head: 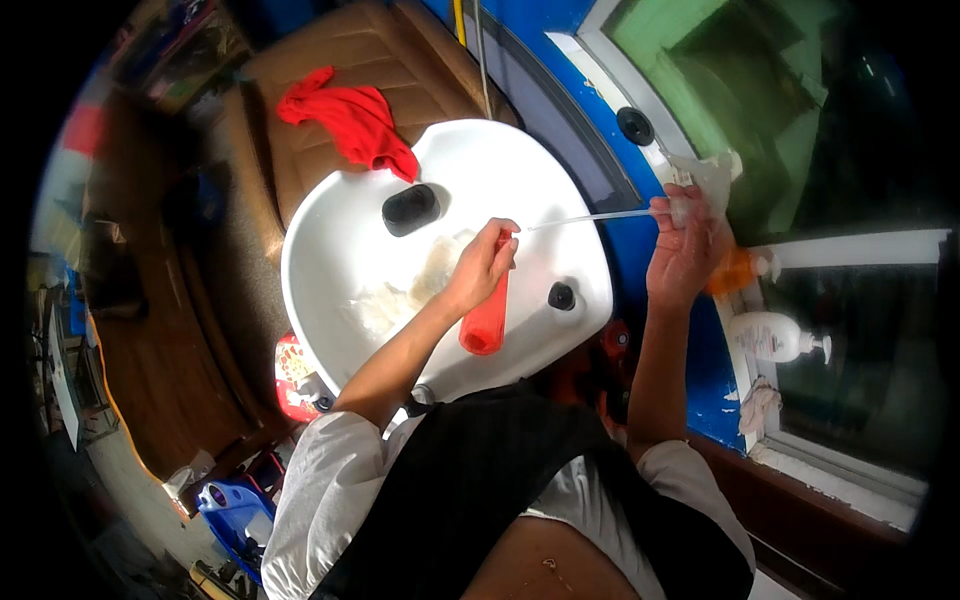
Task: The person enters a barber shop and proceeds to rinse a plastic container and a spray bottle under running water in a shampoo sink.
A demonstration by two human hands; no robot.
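Note:
Above a white shampoo basin point(337, 225), my left hand point(484, 266) is closed around the neck of a red translucent bottle point(484, 319). To the right, my right hand point(686, 247) holds a whitish pump top with a long thin tube point(600, 217); the tube points left, its end close to the bottle's neck. Inside the basin lie crumpled pale, translucent material point(382, 307) and a black oval pad point(411, 210). A black round fitting point(561, 296) sits at the basin's right side. A red cloth point(349, 120) hangs over the far rim.
A brown padded chair point(322, 45) stands behind the basin. On the window ledge at right are a white pump bottle point(769, 337), an orange bottle point(731, 271) and a black round object point(635, 126). A red patterned container point(292, 375) is at the basin's lower left, a blue basket point(232, 517) farther down.

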